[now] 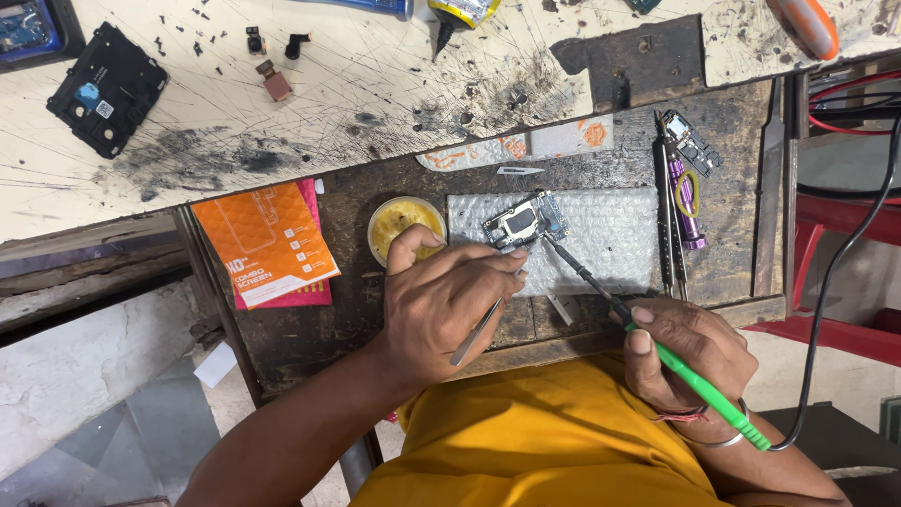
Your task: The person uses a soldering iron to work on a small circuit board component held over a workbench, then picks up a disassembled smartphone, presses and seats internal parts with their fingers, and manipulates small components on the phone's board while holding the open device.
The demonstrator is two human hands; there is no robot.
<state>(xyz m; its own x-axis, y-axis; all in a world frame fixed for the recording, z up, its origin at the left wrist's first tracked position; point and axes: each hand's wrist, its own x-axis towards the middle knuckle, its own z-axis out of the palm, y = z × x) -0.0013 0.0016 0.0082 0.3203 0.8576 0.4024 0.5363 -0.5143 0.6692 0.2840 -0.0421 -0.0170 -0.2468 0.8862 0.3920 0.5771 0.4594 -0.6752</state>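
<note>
Soldering step in hand, by the look of it: a small blue-and-silver phone circuit board [526, 222] lying on a sheet of clear bubble wrap [601, 235] spread over the dark, worn wooden bench [310, 324], just beyond both sets of fingertips. Beyond that, farther from the fingers, a scratched, soot-stained white work surface [282, 103] with a black plastic phone frame [106, 89] well out past the left knuckles. Left of the left fingers, an orange printed packet [266, 239]; touching or just beside the left thumb, a round tin of yellow flux paste [404, 225]. Right of the right fingers, well apart, a purple metal tool with a yellow band [688, 202]. Left hand [441, 305] palm down, wrist bent inward, fingers curled shut around thin steel tweezers [483, 324], tips toward the board's near edge. Right hand [690, 343] lower and nearer the body, fingers wrapped closed on the green handle of a soldering iron [648, 340], thumb on top, dark shaft angled up and left with its tip at the board's right corner; exact contact too small to tell. Next move likely calling for a steady tip on one joint while the tweezers pin or lift the part, with little pressure so the light board does not skid on the wrap.
</note>
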